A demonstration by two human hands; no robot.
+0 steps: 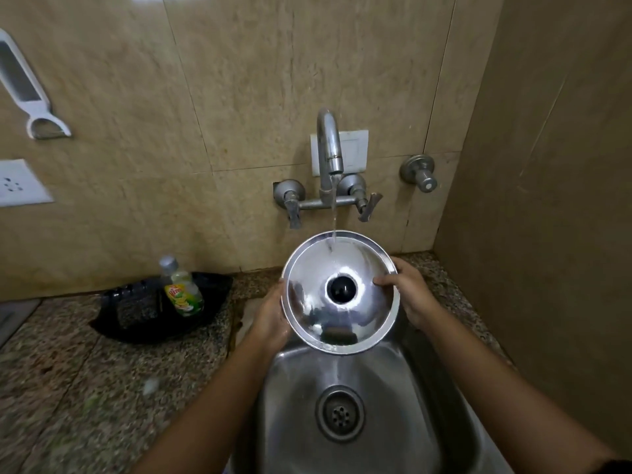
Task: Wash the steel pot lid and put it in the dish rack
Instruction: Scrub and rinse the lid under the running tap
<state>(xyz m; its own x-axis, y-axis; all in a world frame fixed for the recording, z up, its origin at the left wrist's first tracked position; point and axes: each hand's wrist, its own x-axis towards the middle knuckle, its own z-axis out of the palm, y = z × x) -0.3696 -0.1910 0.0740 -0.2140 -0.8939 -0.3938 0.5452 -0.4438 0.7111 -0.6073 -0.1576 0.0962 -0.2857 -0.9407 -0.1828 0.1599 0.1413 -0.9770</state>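
Both forearms reach in from the bottom of the view and meet at 1 steel pot lid, held above the sink and just below the tap. The left hand cups the lid's lower left rim. Its fingers are out of sight behind the metal, so they seem wrapped round the edge, though how tightly I cannot tell. The right hand grips the right rim, with the thumb laid across the shiny face and the fingers curled behind. The lid tilts toward the person, showing its domed top and 1 black knob in the middle. 1 thin stream of water runs from the spout onto the lid's upper part, near the far rim.

The sink has 1 round drain, straight below the lid. The tap carries 2 lever handles, 1 on each side. To the right, 1 separate valve sticks out of the wall. On the speckled counter to the left lies 1 black tray, and 1 bottle of green dish soap stands in it. On the tiled wall I count 1 white peeler, 1 socket plate and 1 white switch plate behind the tap.
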